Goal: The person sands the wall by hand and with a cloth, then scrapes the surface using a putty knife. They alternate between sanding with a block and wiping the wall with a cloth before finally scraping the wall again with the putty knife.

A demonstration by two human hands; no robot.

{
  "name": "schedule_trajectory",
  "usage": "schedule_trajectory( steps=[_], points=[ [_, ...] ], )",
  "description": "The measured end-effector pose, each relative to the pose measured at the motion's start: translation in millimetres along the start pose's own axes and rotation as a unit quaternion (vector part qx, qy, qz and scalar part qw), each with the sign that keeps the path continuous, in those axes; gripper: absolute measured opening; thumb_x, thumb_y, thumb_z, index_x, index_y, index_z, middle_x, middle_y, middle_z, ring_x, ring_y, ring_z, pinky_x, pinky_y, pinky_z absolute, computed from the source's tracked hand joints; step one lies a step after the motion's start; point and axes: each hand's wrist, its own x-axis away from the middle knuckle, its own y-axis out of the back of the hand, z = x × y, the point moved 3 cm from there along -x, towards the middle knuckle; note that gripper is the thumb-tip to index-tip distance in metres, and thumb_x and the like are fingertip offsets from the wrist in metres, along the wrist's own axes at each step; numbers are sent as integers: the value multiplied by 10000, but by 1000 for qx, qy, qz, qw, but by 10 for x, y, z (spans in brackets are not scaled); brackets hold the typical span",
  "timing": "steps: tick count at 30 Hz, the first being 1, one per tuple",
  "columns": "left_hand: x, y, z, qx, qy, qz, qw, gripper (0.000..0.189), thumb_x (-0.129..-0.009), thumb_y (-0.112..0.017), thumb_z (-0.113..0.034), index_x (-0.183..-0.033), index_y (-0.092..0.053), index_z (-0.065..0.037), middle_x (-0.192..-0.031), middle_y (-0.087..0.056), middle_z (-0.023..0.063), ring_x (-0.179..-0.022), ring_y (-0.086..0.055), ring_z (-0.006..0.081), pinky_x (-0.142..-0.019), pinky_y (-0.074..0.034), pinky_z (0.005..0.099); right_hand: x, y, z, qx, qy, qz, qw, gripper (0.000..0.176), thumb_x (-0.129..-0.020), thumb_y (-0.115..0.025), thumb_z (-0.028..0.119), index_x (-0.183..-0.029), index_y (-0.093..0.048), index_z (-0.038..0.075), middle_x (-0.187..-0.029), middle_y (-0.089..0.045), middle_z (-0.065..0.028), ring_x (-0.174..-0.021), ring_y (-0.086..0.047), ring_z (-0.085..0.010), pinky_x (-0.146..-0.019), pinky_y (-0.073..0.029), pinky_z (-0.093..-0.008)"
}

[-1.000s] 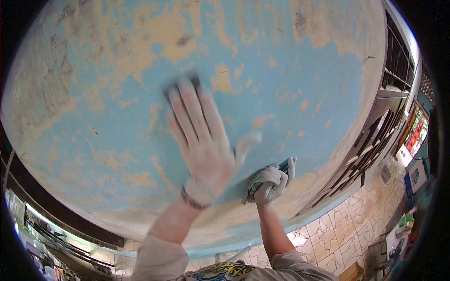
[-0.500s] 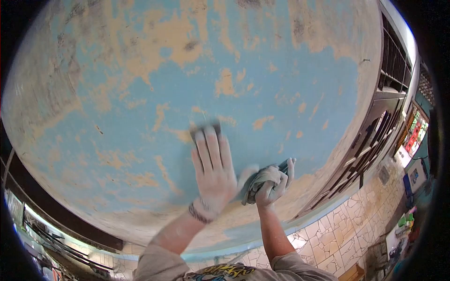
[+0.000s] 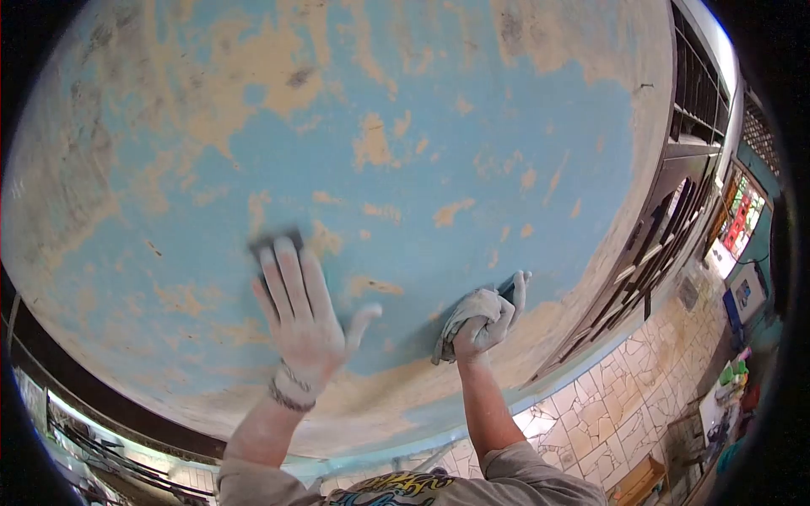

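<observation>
A blue wall (image 3: 405,177) with beige patches fills most of the view. My left hand (image 3: 305,312), white with dust, lies flat on a dark sanding sheet (image 3: 278,244) against the wall, its thumb spread to the right. The sheet shows past the fingertips. To the right, my right hand (image 3: 485,329) has its fingers wrapped round a crumpled grey cloth (image 3: 462,316), close to the wall. A small dark item (image 3: 508,289) sticks out between the fingers of that hand; what it is I cannot make out.
At the right are a dark metal grille (image 3: 700,93) and slatted woodwork (image 3: 624,287). Below lies a floor of irregular pale tiles (image 3: 591,413), with a wooden box (image 3: 639,482) on it. A table (image 3: 713,409) with green items stands at the far right.
My left hand has moved left along the wall with the dark sheet. My right hand still holds the cloth in nearly the same place. The view has shifted slightly.
</observation>
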Motion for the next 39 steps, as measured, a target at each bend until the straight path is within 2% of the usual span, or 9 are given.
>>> schedule_trajectory(
  steps=[5,9,12,20,22,25,28,32,39],
  points=[
    [537,-295,-128,10,-51,-45,998,1060,-870,-495,-670,-1472,-173,141,-1546,-147,341,-1442,-104,513,-1146,-83,621,10,-26,6,-18,-25,-27,999,104,-920,-447,60,-901,-506,-24,-1404,-427,-284,-1381,-333,-467,-1112,-288,-569],
    [-1064,342,-142,3,-5,-61,998,1026,-845,-587,-589,-1478,-196,118,-1560,-158,308,-1450,-140,475,-1156,-78,595,79,-32,-51,-61,-26,-39,997,126,-937,-484,91,-917,-515,-29,-1363,-462,-263,-1327,-401,-448,-1096,-318,-544],
    [-937,205,-303,35,21,-90,995,1000,-833,-636,-530,-1478,-211,105,-1563,-162,300,-1449,-144,473,-1158,-94,588,2,31,-72,-12,19,-34,999,176,-975,-497,127,-975,-515,-48,-1271,-505,-231,-1208,-492,-358,-1050,-372,-478],
    [844,-527,-157,-22,-30,-29,999,991,-834,-637,-519,-1504,-181,50,-1573,-154,269,-1455,-123,463,-1150,-99,636,-2806,393,-663,-194,-117,-156,961,371,-917,-545,115,-1244,-511,-56,-1230,-504,-185,-1132,-505,-285,-1006,-392,-371],
    [865,-519,-178,-31,-32,-39,998,974,-839,-627,-510,-1503,-186,50,-1574,-160,263,-1456,-125,458,-1146,-105,646,-3419,318,-713,-208,-131,-92,965,258,-914,-535,188,-1093,-590,10,-816,-575,-40,-731,-568,-98,-598,-446,-210],
    [898,-510,-149,-30,-26,-38,998,945,-851,-609,-498,-1504,-192,43,-1572,-171,257,-1457,-134,450,-1137,-111,664,-4119,140,-1173,-241,-110,12,964,231,-916,-569,236,-977,-661,33,-789,-593,-25,-696,-584,-123,-617,-478,-273],
    [903,-512,-164,-34,-22,-42,998,921,-870,-568,-515,-1506,-195,35,-1566,-182,261,-1456,-145,448,-1129,-110,680,-4605,281,-1842,11,-11,-5,1000,271,-925,-599,301,-945,-695,48,-782,-642,-18,-690,-621,-150,-664,-511,-336],
    [882,-526,-149,-56,-28,-71,995,895,-897,-495,-558,-1509,-204,27,-1561,-194,264,-1455,-149,446,-1126,-102,687,-4146,114,-902,-170,-189,-45,966,221,-869,-689,224,-945,-709,18,-864,-695,-59,-723,-660,-164,-647,-532,-306],
    [896,-540,-134,-64,-35,-79,994,868,-915,-457,-567,-1511,-218,18,-1565,-198,250,-1461,-144,432,-1130,-104,679,-4322,146,-1113,-211,-110,12,971,230,-909,-605,154,-1034,-675,-25,-993,-667,-134,-857,-680,-244,-706,-562,-349]
  ],
)
